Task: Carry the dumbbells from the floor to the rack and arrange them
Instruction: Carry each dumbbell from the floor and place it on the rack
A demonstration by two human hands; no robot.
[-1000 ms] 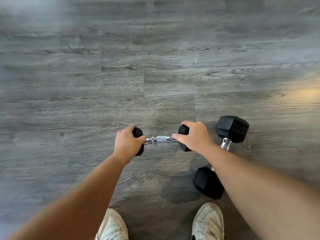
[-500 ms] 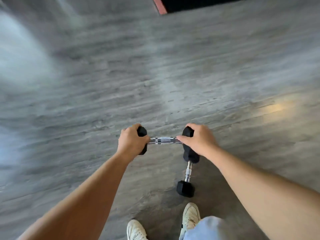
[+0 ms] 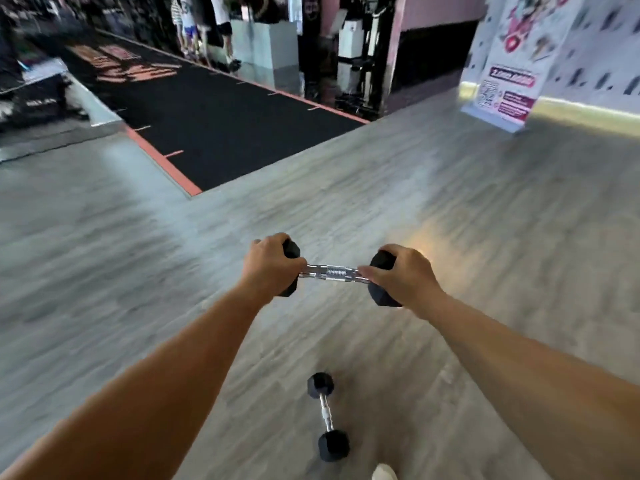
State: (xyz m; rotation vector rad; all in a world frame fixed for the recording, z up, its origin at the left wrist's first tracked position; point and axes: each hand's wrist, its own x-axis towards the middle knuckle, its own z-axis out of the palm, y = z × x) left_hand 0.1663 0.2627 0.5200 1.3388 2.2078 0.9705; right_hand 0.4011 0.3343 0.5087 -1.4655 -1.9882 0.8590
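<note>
Left hand (image 3: 268, 266) and right hand (image 3: 403, 275) each wrap closed over one black end of a dumbbell (image 3: 334, 273), held level in the air, its chrome bar bare between them. Below, nearer the person, a second dumbbell (image 3: 327, 415) lies on the grey wood floor (image 3: 485, 220), well apart from the held one; a white shoe tip (image 3: 383, 472) shows beside it at the near edge. Far left, a black mat (image 3: 214, 116) with an orange border meets the floor. Far right, a printed sign (image 3: 505, 95) stands at a wall. Open floor lies ahead.
</note>
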